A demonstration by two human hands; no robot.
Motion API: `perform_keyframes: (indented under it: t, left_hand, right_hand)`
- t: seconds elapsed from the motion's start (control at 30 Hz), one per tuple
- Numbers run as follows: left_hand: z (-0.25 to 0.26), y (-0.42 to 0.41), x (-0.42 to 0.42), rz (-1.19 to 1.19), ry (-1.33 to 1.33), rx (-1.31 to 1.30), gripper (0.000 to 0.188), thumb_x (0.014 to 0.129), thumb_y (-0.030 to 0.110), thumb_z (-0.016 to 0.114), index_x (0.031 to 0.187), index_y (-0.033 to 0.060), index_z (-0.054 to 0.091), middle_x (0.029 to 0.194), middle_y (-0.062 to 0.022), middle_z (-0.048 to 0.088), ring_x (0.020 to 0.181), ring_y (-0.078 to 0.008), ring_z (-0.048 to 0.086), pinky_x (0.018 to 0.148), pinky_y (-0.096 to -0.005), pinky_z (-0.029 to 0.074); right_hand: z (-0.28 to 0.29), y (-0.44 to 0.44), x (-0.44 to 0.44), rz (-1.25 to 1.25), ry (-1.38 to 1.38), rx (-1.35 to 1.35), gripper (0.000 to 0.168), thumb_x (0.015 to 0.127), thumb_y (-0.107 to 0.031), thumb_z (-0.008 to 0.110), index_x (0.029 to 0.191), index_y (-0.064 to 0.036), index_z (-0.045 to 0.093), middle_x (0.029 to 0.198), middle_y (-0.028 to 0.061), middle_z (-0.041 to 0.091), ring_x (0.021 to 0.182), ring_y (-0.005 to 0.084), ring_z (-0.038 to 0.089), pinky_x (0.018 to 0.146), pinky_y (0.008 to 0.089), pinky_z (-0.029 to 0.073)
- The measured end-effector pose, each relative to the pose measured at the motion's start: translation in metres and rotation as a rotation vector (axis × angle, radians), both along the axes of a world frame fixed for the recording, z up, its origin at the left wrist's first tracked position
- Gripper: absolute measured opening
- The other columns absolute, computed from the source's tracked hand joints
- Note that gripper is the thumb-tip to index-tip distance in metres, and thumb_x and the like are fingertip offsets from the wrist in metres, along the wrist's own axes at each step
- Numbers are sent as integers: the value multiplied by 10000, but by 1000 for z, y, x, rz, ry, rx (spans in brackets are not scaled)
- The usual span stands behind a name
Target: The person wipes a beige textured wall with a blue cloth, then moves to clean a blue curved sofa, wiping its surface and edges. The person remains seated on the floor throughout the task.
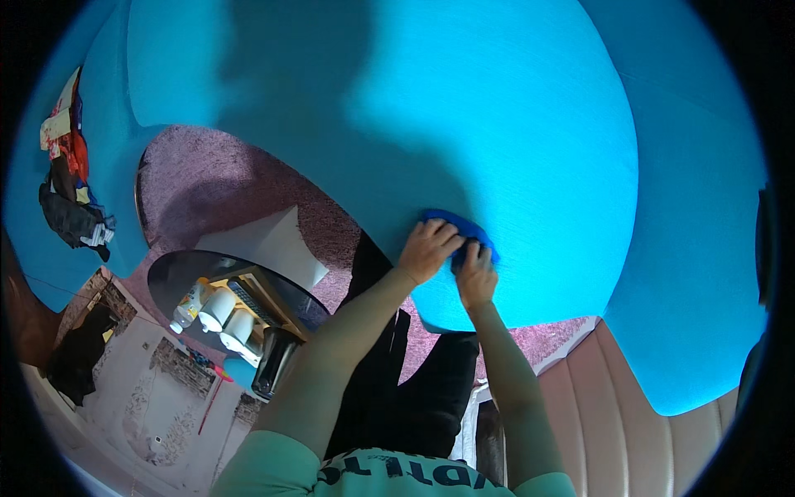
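Observation:
A large turquoise fabric seat cushion (546, 155) of a sofa lies before me. Near its front end, a bunched dark blue cloth (458, 221) rests on the fabric. My left hand (430, 248) presses on the left part of this cloth, its fingers bent over the edge. Just to the right and nearer to me, my right hand (477, 276) grips a darker, bunched part, perhaps of the same cloth; the fingers hide much of it.
A dark oval glass table (174, 273) at the left holds a wooden tray, a bottle (189, 305) and white containers. Clothes (65, 214) lie on the sofa's far left part. A padded beige panel (596, 397) stands at the lower right.

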State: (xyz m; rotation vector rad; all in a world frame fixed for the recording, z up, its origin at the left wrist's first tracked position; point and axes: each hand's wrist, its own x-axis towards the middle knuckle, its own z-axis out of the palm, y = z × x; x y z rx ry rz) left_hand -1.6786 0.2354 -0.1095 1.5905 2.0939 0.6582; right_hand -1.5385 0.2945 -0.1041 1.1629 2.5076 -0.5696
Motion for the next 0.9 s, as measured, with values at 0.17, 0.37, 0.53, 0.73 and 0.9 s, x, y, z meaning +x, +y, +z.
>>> perform_keyframes:
  t: [0.17,0.37,0.53,0.73,0.9]
  left_hand:
    - [1,-7,-15,-77,-49,-22,259,784,199,562,1038,167,601,1005,-4,510,1000,-207,465,808,-383,425]
    - [3,-9,-25,-102,-111,6,266,776,195,571,1038,165,603,994,0,501,987,-203,458,809,-369,435]
    - [5,-4,-23,-149,-81,-134,197,792,151,562,984,146,605,977,-30,496,984,-227,448,808,-370,427]
    - [0,6,-24,-144,-86,-92,127,775,97,564,897,115,593,936,-55,501,914,-251,460,764,-378,424]
    - [8,19,-29,-137,-269,3,190,750,12,538,903,95,615,939,-81,542,889,-302,473,762,-401,415]
  right_hand:
    - [1,-7,-11,-56,-191,-27,402,749,-96,611,1094,-83,405,927,176,542,676,348,624,517,405,517]
    - [8,-1,-25,-48,-322,-74,420,775,-102,618,1101,-85,353,937,203,547,698,374,628,538,425,525]
    - [5,2,-35,-18,-439,-104,419,785,-112,619,1083,-75,326,896,208,560,691,368,640,546,417,535]
    - [-5,7,-34,30,-433,-94,284,829,-107,538,1024,-67,334,850,208,589,667,331,657,512,376,540]
    - [-3,10,-35,-9,-415,-140,208,866,-129,495,1018,-90,359,887,206,593,698,289,668,524,352,551]
